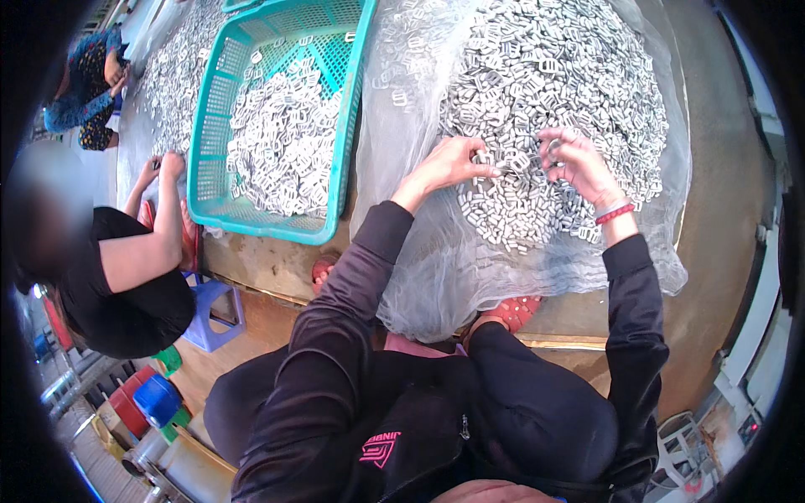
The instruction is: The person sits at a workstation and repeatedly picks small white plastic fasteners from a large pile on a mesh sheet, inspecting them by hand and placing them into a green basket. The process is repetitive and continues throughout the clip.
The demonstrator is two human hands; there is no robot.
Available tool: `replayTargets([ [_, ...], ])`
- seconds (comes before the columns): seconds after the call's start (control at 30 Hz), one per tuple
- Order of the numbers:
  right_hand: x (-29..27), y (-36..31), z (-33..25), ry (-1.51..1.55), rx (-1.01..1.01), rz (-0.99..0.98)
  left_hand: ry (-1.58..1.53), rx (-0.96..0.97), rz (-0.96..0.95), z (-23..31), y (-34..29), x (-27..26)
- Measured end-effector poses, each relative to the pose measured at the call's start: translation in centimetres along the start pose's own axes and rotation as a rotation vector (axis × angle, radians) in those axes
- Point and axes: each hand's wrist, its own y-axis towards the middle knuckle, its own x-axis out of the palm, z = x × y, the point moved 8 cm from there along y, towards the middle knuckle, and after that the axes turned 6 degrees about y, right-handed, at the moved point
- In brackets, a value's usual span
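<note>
A large heap of small grey metal buckles [579, 67] lies on a translucent mesh sheet [428, 285]. At the near part of the heap, my left hand [449, 163] has its thumb and index finger closed on a metal buckle [513, 161]. Opposite it, my right hand [579, 163] is held just above the heap with its fingers curled in. A small dark grey piece shows at its fingertips, too small to make out. A red beaded bracelet [615, 211] circles my right wrist. Many small loose pellet-like pieces [511, 218] lie below my hands.
Left of the heap stands a green plastic basket [342, 197] with many pale buckles inside. A person in black [126, 277] crouches at the left, hands near another heap [172, 92]. Another person [88, 88] sits farther off. A purple stool [214, 314] stands behind the basket.
</note>
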Motion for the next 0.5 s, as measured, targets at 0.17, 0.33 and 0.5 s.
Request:
replayTargets([
  [0.17,3.5,-1.9,2.3,-1.364,-0.459,0.212,-0.215,-0.147,0.166,-0.6,0.9,0.0],
  [0.33,2.6,-0.8,2.9,-1.062,-0.453,0.278,-1.27,-0.175,-0.071,-0.2,1.1,2.1],
  [0.5,-0.5,-1.4,4.1,-0.396,0.016,0.31,-0.022,-0.087,0.177,-0.3,0.2,0.7],
])
